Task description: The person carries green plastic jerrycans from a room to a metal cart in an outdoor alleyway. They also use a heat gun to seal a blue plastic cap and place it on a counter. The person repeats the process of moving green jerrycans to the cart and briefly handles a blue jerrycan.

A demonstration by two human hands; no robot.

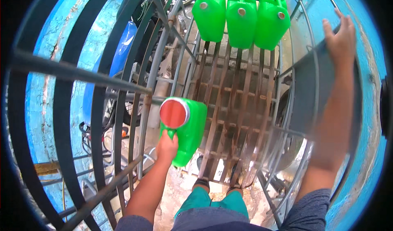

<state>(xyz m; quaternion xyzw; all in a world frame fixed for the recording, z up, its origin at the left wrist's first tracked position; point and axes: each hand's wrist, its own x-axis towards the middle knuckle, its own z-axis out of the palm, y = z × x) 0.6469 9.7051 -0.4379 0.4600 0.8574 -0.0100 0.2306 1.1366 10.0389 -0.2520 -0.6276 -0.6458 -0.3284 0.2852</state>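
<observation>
My left hand (167, 148) is closed around the handle of a green jug (191, 122) with a wide red cap rimmed in white. The jug is tilted, its cap toward me, over the left near side of a slatted cart bed (233, 104). At the far end of the bed stand three more green jugs in a row: a left one (209, 20), a middle one (241, 26) with a red cap, and a right one (272, 24). My right hand (342, 38) is raised at the far right with fingers apart, beside a dark grey panel; whether it touches the panel's edge is unclear.
Metal side rails (288, 75) run along the cart. Dark vertical bars (96, 108) of a gate stand close on my left, before a blue wall (45, 108). Another blue wall (364, 149) rises on the right. Behind the bars are a blue object and cables.
</observation>
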